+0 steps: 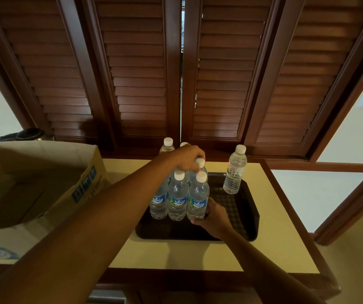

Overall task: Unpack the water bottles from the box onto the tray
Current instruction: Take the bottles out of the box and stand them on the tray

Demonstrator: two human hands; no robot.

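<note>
The left hand [187,157] reaches over a cluster of water bottles [177,194], its fingers curled down around the white cap and neck of a bottle in the middle of the group. The right hand [211,213] comes in low from the near side, its fingers wrapped round the base of the front right bottle [198,196] of the cluster. The bottles stand upright and touching one another on the left part of a dark tray [245,216], most showing blue labels; two more caps rise behind the left hand. A separate bottle with a pale label [234,170] stands upright at the tray's far right corner, well apart from the cluster. The tray lies on a cream worktop [176,253]. To the left, an open cardboard box [44,178] sits on the worktop with its flaps up. Brown louvred shutters [136,69] fill the wall behind.
</note>
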